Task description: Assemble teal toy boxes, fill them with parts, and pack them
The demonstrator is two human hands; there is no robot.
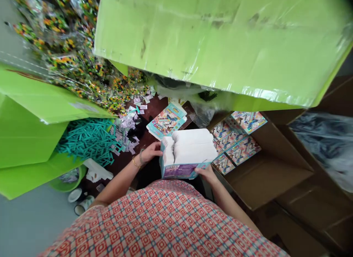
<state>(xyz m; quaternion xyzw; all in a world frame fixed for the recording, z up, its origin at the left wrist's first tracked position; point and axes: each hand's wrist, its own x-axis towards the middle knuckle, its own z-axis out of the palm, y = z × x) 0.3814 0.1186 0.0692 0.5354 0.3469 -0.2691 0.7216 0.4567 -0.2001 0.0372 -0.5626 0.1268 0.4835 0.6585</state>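
Close in front of my body is a thick stack of flat printed cartons (pixel 195 144), white edges upward and a purple and teal printed face toward me. A gap splits off a thinner bunch at its left end. My left hand (pixel 151 152) grips that left end, thumb along the edge. At the lower right, my right hand (pixel 206 173) holds the stack's near printed side, its other fingers hidden underneath. Just beyond the stack lies a teal printed carton (pixel 168 120) with a colourful picture, flat on the dark red table (pixel 149 115).
Left are a heap of teal plastic sticks (pixel 88 139), small pale packets (pixel 128 124) and bags of orange, green and black pieces (pixel 82 73). A green corrugated box (pixel 220 39) overhangs the far side. Right, an open brown carton (pixel 270 176) holds several printed boxes (pixel 244 150).
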